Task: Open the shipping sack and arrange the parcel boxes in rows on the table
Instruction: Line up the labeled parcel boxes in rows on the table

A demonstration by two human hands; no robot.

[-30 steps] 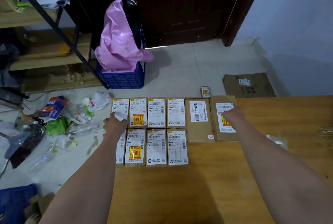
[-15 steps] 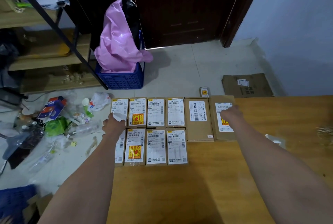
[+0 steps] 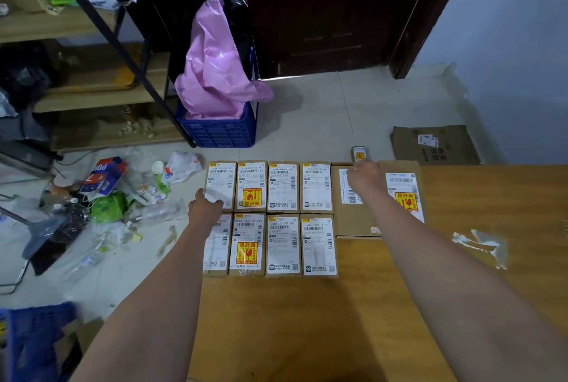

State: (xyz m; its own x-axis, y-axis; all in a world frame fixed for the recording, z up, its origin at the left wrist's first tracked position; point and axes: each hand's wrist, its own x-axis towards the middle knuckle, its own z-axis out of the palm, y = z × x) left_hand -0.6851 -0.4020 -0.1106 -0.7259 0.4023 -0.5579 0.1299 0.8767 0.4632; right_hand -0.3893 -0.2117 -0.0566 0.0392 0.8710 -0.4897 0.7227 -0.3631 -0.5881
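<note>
Small brown parcel boxes with white labels lie in two rows of four on the wooden table (image 3: 353,320), far row (image 3: 282,186) and near row (image 3: 282,245). Two larger flat boxes lie to their right: one with a plain white label (image 3: 353,218), one with a yellow fragile sticker (image 3: 404,194). My left hand (image 3: 204,206) rests on the near edge of the leftmost far-row box (image 3: 219,178), thumb at its side. My right hand (image 3: 364,178) lies on the plain-label large box, fingers towards its far edge. Neither hand lifts anything.
A tiny box (image 3: 359,154) shows just past the table's far edge. On the floor are a blue crate (image 3: 219,132) holding a pink plastic bag (image 3: 215,68), scattered litter (image 3: 107,197), flattened cardboard (image 3: 435,145) and a wooden shelf unit (image 3: 76,86). Torn tape (image 3: 482,243) lies on the table.
My right hand has moved left from the fragile-sticker large box onto the neighbouring plain-label large box. My left hand has stayed at the left column.
</note>
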